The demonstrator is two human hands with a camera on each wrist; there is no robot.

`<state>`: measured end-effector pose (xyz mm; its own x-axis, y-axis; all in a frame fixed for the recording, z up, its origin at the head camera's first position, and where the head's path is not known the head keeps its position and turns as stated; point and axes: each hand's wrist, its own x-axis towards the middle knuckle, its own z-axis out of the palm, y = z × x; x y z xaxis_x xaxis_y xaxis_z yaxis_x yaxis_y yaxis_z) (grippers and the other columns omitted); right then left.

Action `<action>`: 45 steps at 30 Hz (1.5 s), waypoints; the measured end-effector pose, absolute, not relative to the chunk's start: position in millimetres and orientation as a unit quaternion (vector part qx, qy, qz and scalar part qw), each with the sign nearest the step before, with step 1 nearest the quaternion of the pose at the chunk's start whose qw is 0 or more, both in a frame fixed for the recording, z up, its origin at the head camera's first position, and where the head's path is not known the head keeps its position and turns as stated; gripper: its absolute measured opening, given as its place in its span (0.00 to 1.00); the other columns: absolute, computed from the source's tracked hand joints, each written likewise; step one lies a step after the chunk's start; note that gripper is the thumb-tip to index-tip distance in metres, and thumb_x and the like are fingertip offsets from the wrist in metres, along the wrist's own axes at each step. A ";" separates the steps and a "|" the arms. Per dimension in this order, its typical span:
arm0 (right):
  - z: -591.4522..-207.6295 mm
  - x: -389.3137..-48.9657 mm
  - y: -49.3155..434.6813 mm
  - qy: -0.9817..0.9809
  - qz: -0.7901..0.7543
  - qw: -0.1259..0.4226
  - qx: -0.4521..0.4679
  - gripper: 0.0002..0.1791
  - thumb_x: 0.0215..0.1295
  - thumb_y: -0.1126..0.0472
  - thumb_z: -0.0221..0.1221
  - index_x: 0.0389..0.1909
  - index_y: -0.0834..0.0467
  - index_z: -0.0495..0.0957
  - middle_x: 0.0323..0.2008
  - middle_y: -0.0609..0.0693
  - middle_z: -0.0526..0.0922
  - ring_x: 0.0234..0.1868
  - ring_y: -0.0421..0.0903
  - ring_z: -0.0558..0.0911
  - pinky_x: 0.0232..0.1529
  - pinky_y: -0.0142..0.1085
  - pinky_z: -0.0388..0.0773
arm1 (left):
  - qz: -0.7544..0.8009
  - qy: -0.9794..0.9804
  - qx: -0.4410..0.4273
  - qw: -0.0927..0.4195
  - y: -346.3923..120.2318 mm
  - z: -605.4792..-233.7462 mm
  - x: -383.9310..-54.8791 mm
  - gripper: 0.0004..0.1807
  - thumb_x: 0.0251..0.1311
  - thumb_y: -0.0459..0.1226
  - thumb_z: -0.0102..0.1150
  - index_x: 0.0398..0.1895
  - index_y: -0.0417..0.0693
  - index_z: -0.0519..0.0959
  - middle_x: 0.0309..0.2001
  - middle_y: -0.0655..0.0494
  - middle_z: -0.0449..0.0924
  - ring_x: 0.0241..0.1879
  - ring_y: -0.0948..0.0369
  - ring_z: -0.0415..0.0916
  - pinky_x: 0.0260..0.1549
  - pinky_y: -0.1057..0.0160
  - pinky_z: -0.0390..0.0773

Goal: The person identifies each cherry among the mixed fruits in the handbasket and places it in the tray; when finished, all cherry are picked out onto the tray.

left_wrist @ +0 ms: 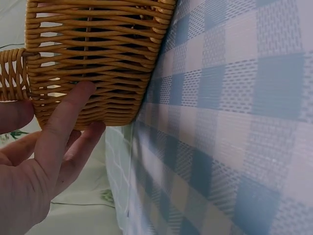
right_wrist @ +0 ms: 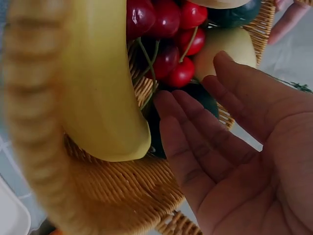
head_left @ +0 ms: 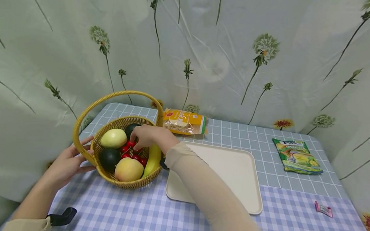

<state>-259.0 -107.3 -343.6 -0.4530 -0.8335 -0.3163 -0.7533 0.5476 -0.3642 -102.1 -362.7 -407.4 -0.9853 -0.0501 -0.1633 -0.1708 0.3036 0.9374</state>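
Observation:
A tall-handled wicker basket [head_left: 124, 185] stands on the left of the table. My left hand [head_left: 65, 164] rests on its left side, fingertips against the weave and thumb near the handle's foot in the left wrist view. Over the basket, my right hand [right_wrist: 239, 147] reaches in with bent fingers, thumb apart and nothing between. Its fingertips hover close to the red cherries [right_wrist: 164, 63] and a dark green fruit [right_wrist: 198, 98]. A banana [right_wrist: 98, 88] lies along the right side. A peach [head_left: 129, 170], a pale yellow-green fruit [head_left: 114, 138] and another dark green fruit [head_left: 109, 159] surround the cherries.
A cream tray [head_left: 233, 170] lies right of the basket, partly under my right forearm. Behind it is an orange-and-clear food packet [head_left: 184, 122]. A green packet [head_left: 296, 157] and a small pink wrapped candy [head_left: 323, 209] lie at the right. Floral curtains enclose the table.

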 end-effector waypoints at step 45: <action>-340.9 -262.1 -136.1 0.866 -0.009 0.337 -0.370 0.05 0.73 0.59 0.70 0.43 0.49 0.82 0.38 0.40 0.80 0.36 0.38 0.77 0.32 0.27 0.75 | 0.704 0.703 -0.100 -0.013 -333.2 -423.3 -69.9 0.46 0.72 0.24 0.63 0.86 0.53 0.51 0.62 0.56 0.67 0.51 0.70 0.85 0.44 0.60 0.93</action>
<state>-262.1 -136.1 -340.9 -0.4998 -0.6464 -0.5765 -0.6343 0.7264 -0.2647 -69.9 -333.2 -423.3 -0.9795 -0.1596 -0.1232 -0.1229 -0.0116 0.9923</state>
